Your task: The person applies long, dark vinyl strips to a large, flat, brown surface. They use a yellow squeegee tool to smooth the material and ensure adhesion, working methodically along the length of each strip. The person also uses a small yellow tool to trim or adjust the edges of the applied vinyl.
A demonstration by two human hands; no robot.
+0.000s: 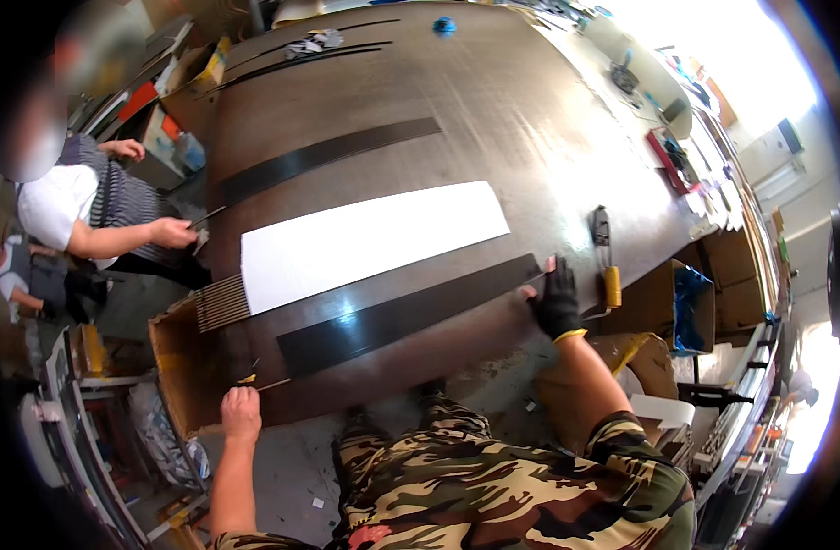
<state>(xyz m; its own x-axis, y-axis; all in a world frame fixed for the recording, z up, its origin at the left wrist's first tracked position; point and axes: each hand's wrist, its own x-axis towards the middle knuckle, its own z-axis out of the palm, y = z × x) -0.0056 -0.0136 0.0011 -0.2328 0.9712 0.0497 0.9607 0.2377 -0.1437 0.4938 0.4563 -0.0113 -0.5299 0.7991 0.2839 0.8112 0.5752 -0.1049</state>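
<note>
A long dark strip point(406, 316) lies slantwise across the near part of the brown table point(475, 110). My left hand point(242, 412) is bare and closed beyond the strip's left end, just off the table's near edge. From its fingers a thin pale rod point(275, 383) points toward the strip's near left corner; a small yellow-and-black piece point(247, 378) shows just above the fingers. My right hand point(558, 301), in a black glove with bare thumb and index tips, rests with fingers stretched out at the strip's right end.
Behind the strip lie a white sheet point(374, 243), a bundle of thin brown strips point(223, 304) and another dark strip point(333, 158). A yellow-handled tool point(613, 286) is at right. A cardboard box point(183, 367) stands at left, near a co-worker's hand point(174, 233).
</note>
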